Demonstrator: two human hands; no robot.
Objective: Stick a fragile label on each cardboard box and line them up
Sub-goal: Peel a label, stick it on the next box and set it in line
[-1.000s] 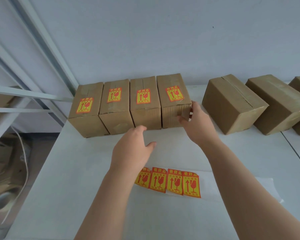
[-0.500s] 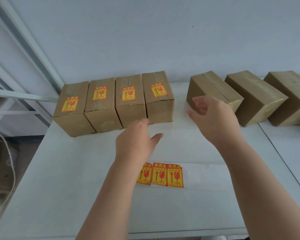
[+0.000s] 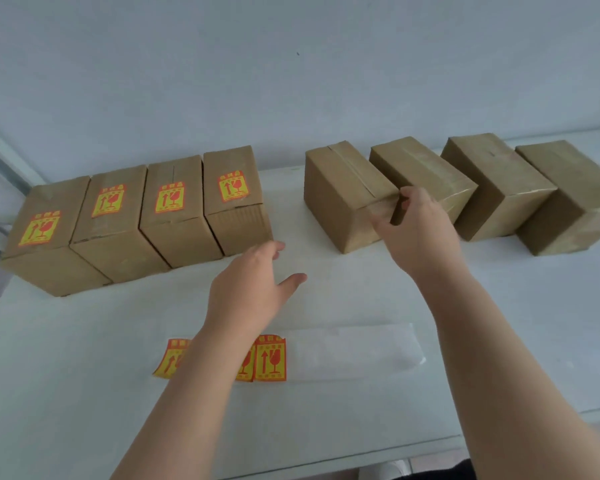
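Note:
Several cardboard boxes with yellow-red fragile labels point(image 3: 168, 197) stand side by side in a row point(image 3: 184, 237) at the back left of the white table point(image 3: 70, 375). To the right, several unlabelled boxes point(image 3: 499, 181) stand at an angle. My right hand point(image 3: 418, 230) grips the near right corner of the leftmost unlabelled box point(image 3: 340, 192), fingers over its top edge and thumb on the front face. My left hand point(image 3: 253, 289) hovers over the table in front of the labelled row, fingers straight, holding nothing. A strip of backing paper point(image 3: 354, 351) with fragile labels point(image 3: 271, 358) lies near me, partly hidden by my left forearm.
A pale wall runs directly behind the boxes. The table's front edge point(image 3: 361, 459) is close to me and its left edge falls off beside the first labelled box. A gap of bare tabletop point(image 3: 284, 202) separates the labelled row from the unlabelled boxes.
My right hand left the last labelled box, moved right and took hold of the first unlabelled box. The view swung right. My left hand stayed open over the table.

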